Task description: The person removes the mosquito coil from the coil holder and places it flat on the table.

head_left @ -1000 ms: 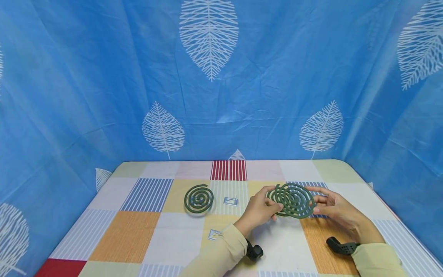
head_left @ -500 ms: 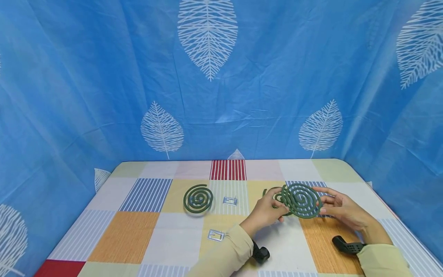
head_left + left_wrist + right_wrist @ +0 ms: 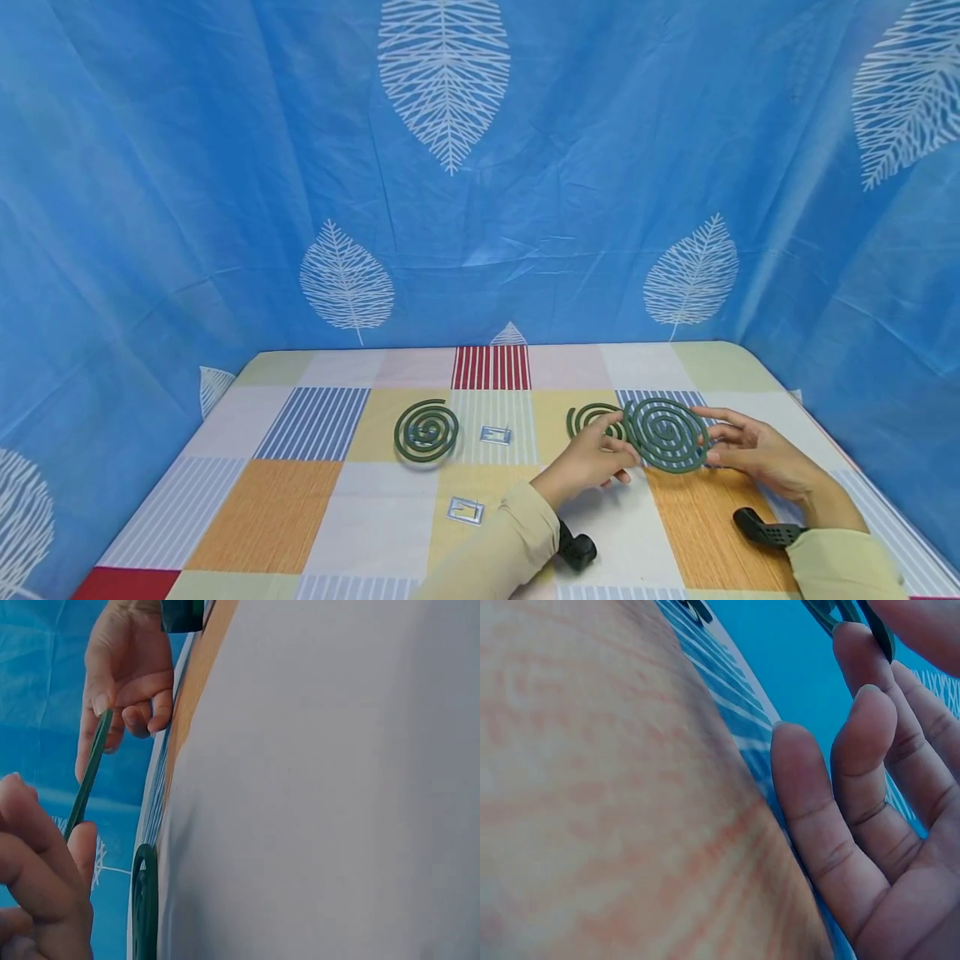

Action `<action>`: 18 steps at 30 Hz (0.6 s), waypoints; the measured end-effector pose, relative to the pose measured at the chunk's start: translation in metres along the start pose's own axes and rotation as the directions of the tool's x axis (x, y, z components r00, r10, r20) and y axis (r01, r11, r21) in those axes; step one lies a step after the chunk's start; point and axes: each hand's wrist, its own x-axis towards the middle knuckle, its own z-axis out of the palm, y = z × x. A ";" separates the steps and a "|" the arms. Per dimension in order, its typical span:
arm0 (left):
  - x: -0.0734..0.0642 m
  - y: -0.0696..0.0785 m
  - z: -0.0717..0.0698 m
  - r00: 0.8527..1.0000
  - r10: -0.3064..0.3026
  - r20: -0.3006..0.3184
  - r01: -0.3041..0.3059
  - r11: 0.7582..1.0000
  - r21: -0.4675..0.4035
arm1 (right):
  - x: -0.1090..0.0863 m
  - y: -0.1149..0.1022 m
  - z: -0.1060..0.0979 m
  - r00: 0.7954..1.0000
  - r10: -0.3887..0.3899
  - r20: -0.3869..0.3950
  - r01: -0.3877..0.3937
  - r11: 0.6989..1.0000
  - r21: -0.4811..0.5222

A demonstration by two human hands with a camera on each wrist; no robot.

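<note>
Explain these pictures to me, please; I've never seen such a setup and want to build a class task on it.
There is no machine here: a person works with two bare hands. The wide picture comes from a camera worn on the head, looking forward and down; the two close ones come from the left and right wrists. The left hand and right hand hold a green spiral coil between them by its edges, above a patchwork cloth. A second coil is partly hidden behind the left hand; a third coil sits farther left. Two small metal pieces, one nearer the person, lie on the cloth.
</note>
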 end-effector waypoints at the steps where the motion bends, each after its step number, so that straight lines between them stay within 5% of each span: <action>1: 0.000 0.000 0.000 1.000 -0.006 0.010 0.006 1.000 -0.006 | -0.001 0.000 -0.001 1.000 0.004 -0.006 -0.004 1.000 -0.004; 18: 0.014 0.003 0.017 0.996 -0.084 0.022 0.086 0.991 -0.100 | -0.012 0.005 -0.011 0.994 0.017 -0.111 -0.021 0.999 -0.040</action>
